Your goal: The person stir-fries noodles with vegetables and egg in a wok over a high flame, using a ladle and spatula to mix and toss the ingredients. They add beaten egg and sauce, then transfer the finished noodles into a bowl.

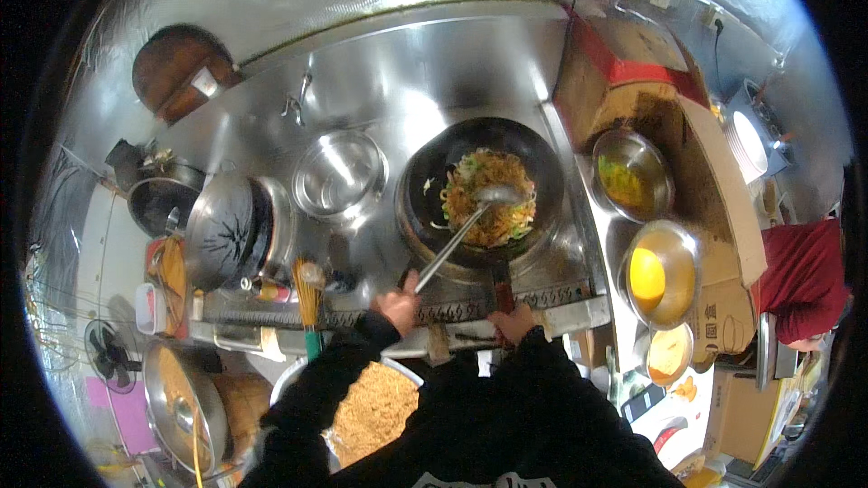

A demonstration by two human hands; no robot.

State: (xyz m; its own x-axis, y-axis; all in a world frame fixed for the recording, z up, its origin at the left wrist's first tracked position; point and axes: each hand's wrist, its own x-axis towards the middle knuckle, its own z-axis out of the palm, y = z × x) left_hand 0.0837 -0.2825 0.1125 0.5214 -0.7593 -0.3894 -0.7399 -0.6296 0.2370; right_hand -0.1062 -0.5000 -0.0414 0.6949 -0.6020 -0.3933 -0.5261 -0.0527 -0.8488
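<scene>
My left hand (397, 307) is closed around the handle of a metal ladle (451, 247). The ladle's bowl rests on a heap of browned, shredded food with green pieces (485, 217), perhaps noodles and vegetables. That food lies in the middle of a dark wok (424, 217), which sits on the stainless steel stove. With my right hand (513, 323) I grip the wok's reddish-brown handle (503, 288) at the stove's front edge. A few pale bits stick to the wok's left inner wall.
Left of the wok stand a steel pot (339, 176), a second blackened wok (220, 237) and a bamboo brush (308, 295). Steel bowls (634, 176) line the right counter beside an open cardboard box (722, 251). A person in a red top (803, 278) is at far right.
</scene>
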